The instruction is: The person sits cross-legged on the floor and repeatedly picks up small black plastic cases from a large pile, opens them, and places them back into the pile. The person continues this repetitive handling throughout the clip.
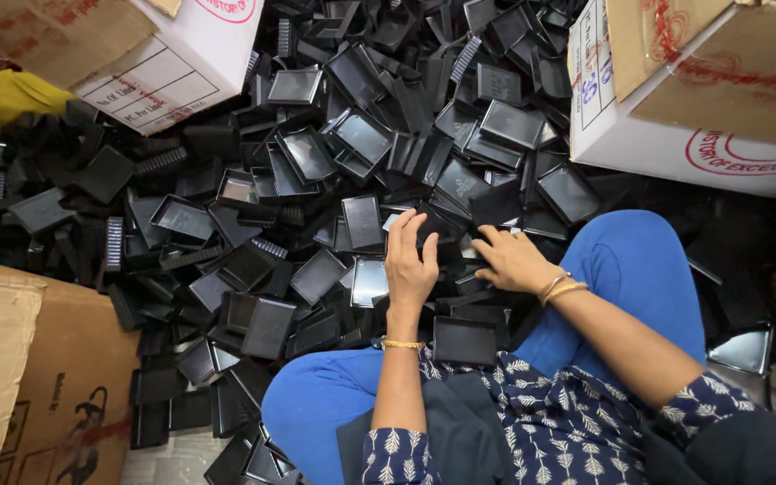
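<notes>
Floor-level setup: person sits cross-legged in blue trousers (639, 269) and a navy leaf-print top (550, 413), with a big heap of shallow black rectangular plastic trays (316, 180) spread across the floor ahead; a strip of bare light floor (168, 458) shows bottom left. Boxes ring the heap: a white printed cardboard carton (168, 67) top left, a second white carton with brown flaps (693, 99) top right, a brown corrugated box (56, 377) bottom left. Yellow cloth (2, 94) sits at the left edge. Left hand (409, 260) is open, fingers spread and pointing away from the body, palm down on the near edge of the heap; whether it grips anything, cannot tell. Right hand (512, 260) is also palm down, fingers curled slightly onto the trays just beside the left hand; grip not visible, cannot tell. Gold bangles on both wrists. One black tray (464, 339) lies flat on the lap between the forearms, open side up, long axis running left-right. Trays in the heap point every way, some face up showing glossy raised rims, some tilted on edge, some showing ribbed sides. All look the same: dark, thin-walled, slightly reflective.
</notes>
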A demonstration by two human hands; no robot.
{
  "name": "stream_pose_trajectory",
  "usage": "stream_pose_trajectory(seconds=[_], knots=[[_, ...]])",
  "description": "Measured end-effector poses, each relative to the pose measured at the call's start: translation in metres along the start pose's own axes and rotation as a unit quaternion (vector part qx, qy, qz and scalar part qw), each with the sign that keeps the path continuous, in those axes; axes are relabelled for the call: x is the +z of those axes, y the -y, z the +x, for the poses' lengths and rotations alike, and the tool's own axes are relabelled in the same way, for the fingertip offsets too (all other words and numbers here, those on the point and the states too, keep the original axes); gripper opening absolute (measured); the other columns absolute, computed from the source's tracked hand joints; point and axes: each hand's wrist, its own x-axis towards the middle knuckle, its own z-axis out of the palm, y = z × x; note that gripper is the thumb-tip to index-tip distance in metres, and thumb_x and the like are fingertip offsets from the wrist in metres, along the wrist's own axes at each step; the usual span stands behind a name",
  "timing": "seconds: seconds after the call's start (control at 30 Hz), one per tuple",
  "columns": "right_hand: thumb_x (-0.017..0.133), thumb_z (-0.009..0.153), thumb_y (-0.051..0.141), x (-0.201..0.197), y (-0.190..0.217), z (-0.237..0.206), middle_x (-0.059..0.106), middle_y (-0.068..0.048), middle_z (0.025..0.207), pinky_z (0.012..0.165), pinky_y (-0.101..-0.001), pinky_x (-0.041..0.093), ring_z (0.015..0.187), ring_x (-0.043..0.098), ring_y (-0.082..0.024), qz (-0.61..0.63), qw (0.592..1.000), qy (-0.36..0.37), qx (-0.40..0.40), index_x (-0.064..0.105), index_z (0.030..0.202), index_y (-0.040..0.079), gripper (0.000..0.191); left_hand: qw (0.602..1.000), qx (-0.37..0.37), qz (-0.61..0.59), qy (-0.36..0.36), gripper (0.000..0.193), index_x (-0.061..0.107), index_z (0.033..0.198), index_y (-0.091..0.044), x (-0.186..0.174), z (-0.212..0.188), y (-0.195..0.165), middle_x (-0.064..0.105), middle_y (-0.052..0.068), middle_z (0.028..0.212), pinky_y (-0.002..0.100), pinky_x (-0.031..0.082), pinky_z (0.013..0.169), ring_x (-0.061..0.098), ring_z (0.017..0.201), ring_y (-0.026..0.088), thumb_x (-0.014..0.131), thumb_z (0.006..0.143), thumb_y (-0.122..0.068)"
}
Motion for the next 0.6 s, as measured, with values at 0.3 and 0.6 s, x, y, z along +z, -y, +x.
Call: stream_pose_trajectory(seconds=[0.3,0.6], knots=[[0.059,0.089,0.063,-0.002,0.004,-0.001,0.072,-0.005,0.105,0.089,-0.0463,0.044,0.106,0.065,-0.026,-0.086,0.987,0.132,-0.014,0.064,0.118,0.012,0.059,0.909,-0.18,0.266,0.266,0.063,0.054,0.134,-0.005,0.014,-0.022,0.046,0.058,0.022,0.128,0.056,0.043,0.098,0.055,0.12,0.042,0.078,0.083,-0.034],[0.06,0.089,0.057,-0.004,0.008,-0.006,0.073,-0.005,0.105,0.091,-0.0461,0.044,0.107,0.065,-0.027,-0.069,0.99,0.121,-0.022,0.066,0.118,0.025,0.044,0.915,-0.174,0.258,0.256,0.054,0.058,0.13,-0.016,0.026,-0.034,0.053,0.056,0.02,0.13,0.055,0.042,0.101,0.055,0.124,0.039,0.078,0.082,-0.028]])
